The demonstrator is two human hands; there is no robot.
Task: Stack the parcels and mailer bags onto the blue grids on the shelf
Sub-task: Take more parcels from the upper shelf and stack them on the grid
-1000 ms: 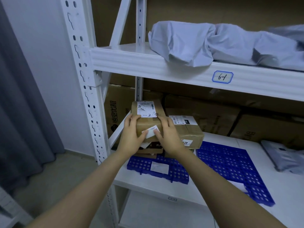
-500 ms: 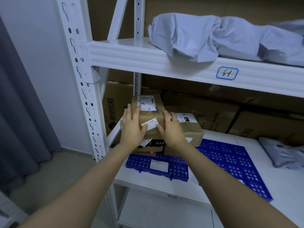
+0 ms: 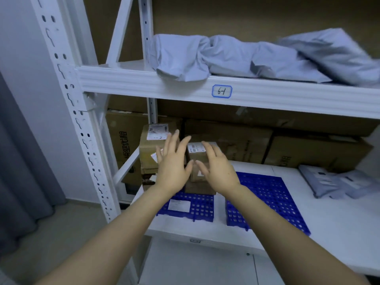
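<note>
Together — left hand (image 3: 172, 167), right hand (image 3: 218, 171) — straight-fingered before stacked parcels (image 3: 149, 149).

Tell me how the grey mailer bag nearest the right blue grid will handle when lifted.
The grey mailer bag looks wrinkled and slumped flat, so it will probably flop and sag. Its plastic-looking film may slip in a loose grip.

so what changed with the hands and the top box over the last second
The left hand and right hand let go of the top box and drew back, fingers now spread, holding nothing. The box stays on its stack on the left grid. The right grid and mailer bags are unchanged.
</note>
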